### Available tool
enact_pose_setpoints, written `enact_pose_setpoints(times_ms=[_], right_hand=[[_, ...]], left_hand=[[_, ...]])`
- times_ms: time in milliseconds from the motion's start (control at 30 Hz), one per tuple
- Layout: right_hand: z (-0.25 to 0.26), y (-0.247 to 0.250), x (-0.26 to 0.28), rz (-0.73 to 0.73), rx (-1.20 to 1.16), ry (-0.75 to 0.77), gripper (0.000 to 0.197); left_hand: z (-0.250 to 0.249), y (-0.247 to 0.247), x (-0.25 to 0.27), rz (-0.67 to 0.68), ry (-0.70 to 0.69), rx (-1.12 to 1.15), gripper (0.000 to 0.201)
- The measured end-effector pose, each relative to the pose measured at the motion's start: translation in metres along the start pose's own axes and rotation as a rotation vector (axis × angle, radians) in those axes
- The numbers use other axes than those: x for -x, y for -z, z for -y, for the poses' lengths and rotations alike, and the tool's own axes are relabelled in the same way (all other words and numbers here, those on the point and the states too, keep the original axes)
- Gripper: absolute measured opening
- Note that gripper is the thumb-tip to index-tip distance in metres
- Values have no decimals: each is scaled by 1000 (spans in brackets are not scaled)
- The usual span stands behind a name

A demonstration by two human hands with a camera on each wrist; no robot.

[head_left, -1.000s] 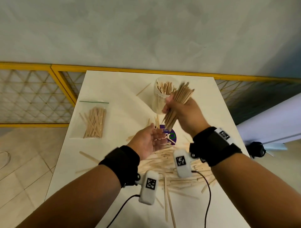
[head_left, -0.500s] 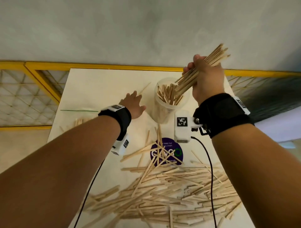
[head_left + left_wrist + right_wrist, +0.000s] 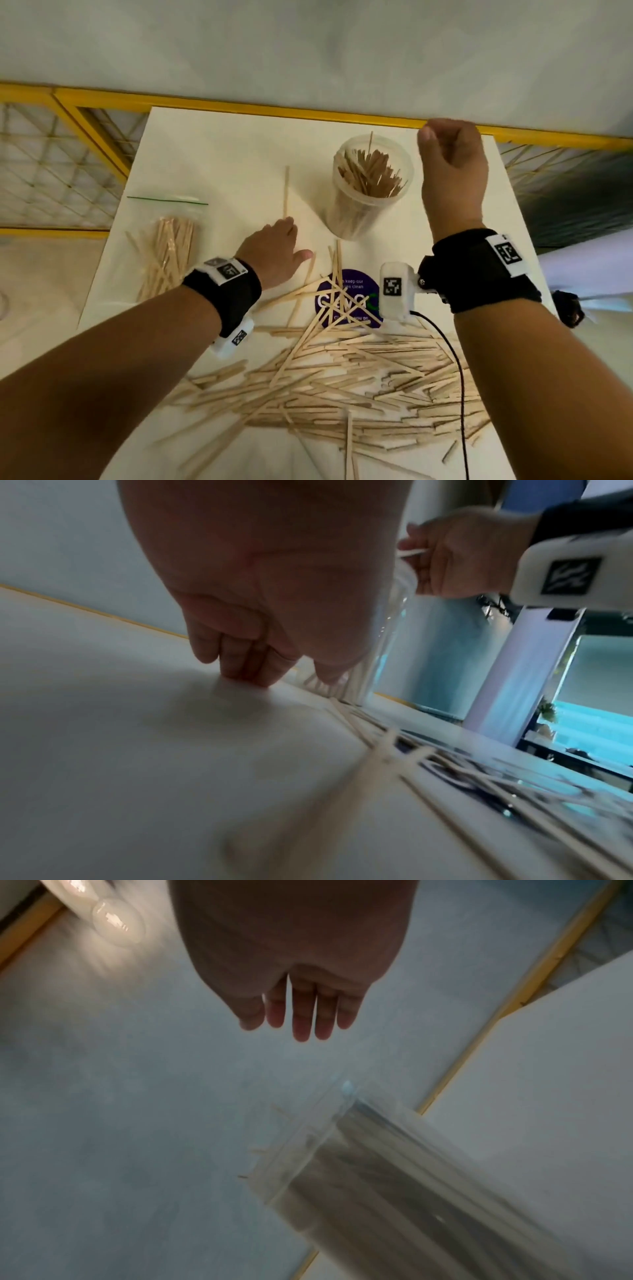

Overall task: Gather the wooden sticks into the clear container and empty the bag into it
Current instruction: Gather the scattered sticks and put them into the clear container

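- Wooden sticks (image 3: 342,380): a loose heap on the near surface (image 3: 222,154); probably light, stiff and smooth, best pinched mid-length in bundles.
- Clear container (image 3: 371,186): upright, part-filled, beyond the heap.
- Bag (image 3: 168,250): lay left, unemptied.
- Left hand (image 3: 274,251): fingertips pressed a lone stick (image 3: 285,190).
- Right hand (image 3: 452,171): raised beside the container, grip relaxed, empty.

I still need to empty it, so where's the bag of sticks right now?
In the head view, the bag lies flat at the table's left edge, just left of the left hand.
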State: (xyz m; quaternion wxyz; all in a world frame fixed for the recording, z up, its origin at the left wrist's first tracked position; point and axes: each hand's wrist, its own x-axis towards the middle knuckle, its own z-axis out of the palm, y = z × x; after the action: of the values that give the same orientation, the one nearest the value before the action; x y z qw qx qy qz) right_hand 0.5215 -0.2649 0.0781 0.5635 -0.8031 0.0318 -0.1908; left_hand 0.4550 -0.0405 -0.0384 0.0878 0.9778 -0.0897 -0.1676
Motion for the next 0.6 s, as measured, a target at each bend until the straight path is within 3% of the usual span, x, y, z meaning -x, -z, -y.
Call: enact_pose_setpoints(times_ms=[67, 133, 167, 267, 333, 433, 600], right_hand=[[-9, 11, 17, -108, -63, -44, 5], [-25, 16, 46, -79, -35, -169, 8], [-32, 15, 62, 16, 58, -229, 11], [-61, -2, 113, 503, 446, -272, 30], [-73, -19, 139, 730, 545, -155, 35], [-84, -33, 160, 932, 684, 89, 42], [-86, -6, 189, 1114, 543, 298, 42]], left_hand=[[1, -8, 26, 5, -42, -9, 68], [1, -15, 54, 27, -90, -7, 74], [1, -18, 66, 36, -102, 20, 79], [-6, -27, 104, 43, -120, 150, 87], [-13, -33, 126, 21, -148, 198, 80], [-23, -43, 146, 43, -173, 259, 64], [-22, -43, 174, 31, -253, 260, 77]])
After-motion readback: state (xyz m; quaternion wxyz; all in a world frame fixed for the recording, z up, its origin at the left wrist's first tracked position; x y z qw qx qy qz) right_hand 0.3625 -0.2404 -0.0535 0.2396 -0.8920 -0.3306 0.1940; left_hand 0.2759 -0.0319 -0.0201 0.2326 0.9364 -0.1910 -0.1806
